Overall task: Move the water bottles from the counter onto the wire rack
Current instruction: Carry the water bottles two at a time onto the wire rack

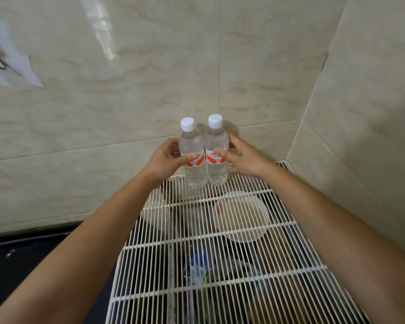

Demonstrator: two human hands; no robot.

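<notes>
Two clear water bottles with white caps and red-and-white labels stand upright side by side at the far end of the white wire rack (220, 244). My left hand (166, 160) wraps the left bottle (191, 146) at its label, thumb across the front. My right hand (243, 157) is at the right bottle (216, 141); its thumb touches the label, while the fingers are spread behind and beside it. The bottle bases rest on the rack's back bars, close to the tiled wall.
Beige tiled walls close the space behind and on the right (360, 113). A dark counter (21, 258) lies left of the rack. Under the rack sit a round pale bowl (242, 217) and a crumpled plastic bottle (199, 270).
</notes>
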